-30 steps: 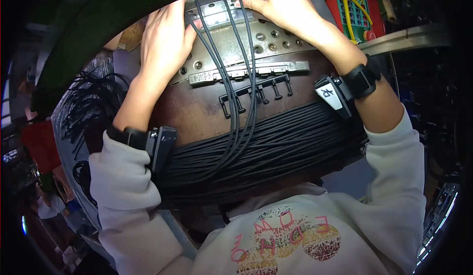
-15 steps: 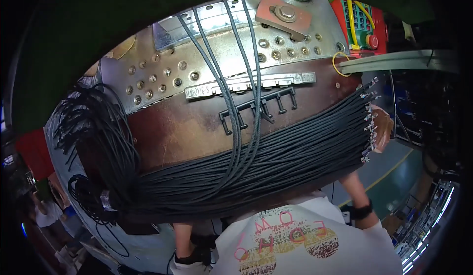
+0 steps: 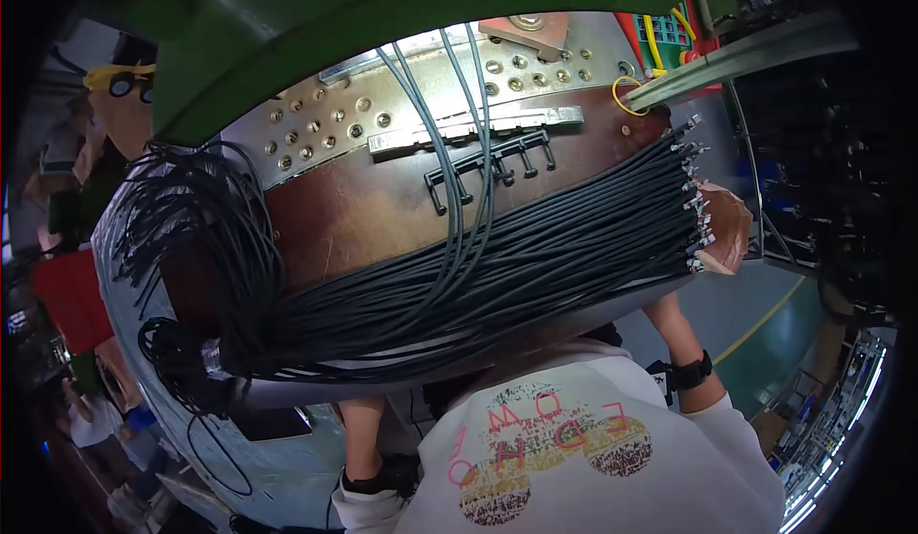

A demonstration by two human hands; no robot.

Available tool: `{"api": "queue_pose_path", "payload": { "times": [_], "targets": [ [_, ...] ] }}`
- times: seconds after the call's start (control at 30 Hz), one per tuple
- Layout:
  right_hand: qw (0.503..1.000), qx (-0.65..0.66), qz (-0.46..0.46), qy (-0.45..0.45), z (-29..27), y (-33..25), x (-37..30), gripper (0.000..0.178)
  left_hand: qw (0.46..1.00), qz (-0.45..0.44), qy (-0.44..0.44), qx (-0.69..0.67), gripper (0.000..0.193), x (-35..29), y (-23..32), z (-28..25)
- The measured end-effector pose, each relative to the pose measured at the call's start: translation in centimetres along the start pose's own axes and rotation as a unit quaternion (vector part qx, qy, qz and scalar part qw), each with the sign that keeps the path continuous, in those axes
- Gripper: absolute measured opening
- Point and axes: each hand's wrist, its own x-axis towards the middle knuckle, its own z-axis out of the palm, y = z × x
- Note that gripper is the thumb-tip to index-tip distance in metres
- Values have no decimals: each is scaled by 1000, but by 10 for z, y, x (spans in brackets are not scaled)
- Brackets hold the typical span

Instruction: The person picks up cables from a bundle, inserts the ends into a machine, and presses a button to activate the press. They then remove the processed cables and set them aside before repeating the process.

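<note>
Both hands are hidden behind the front edge of the brown work board (image 3: 335, 199), so their grip does not show. My left forearm (image 3: 362, 435) reaches up under the board edge, left of centre. On the right, my right forearm (image 3: 677, 336) goes behind the edge near the cable ends. A thick bundle of black cables (image 3: 497, 257) lies across the board, with small metal terminals (image 3: 696, 195) at its right end. The left end is gathered by a pale band (image 3: 214, 359). Several separate black cables (image 3: 421, 104) rise from the bundle toward the machine.
Behind the bundle lie a black pronged plastic piece (image 3: 497, 171) and a metal bar (image 3: 478, 132). A perforated metal plate (image 3: 335, 118) is at the back, beneath a green machine frame (image 3: 382, 18). A red-green control panel (image 3: 669, 37) stands at right, near a tan angular object (image 3: 727, 228).
My view has shifted, bringing the green frame into sight. The board and cables appear higher, and more of both forearms shows. The cable bundle keeps nearly the same layout.
</note>
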Motion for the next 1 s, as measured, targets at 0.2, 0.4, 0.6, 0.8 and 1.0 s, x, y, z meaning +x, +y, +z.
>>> {"api": "queue_pose_path", "payload": {
  "times": [0.2,0.4,0.6,0.8,1.0],
  "targets": [
    [999,1,-3,51,-13,-15,18,32,979,12,96,-177,48,13,-9,26],
    [926,13,24,-376,-142,-55,42,37,952,204,-56,-222,44,-43,53,-128],
    [936,221,-266,-70,-178,-148,177,41,729,546,262,-318,67,-33,136,-190],
    [907,6,-397,143,-139,-139,207,38,863,236,411,-173,92,-9,128,-206],
    [963,104,-247,42,-159,-94,187,33,892,270,360,-52,60,-23,41,-216]
  ]
}}
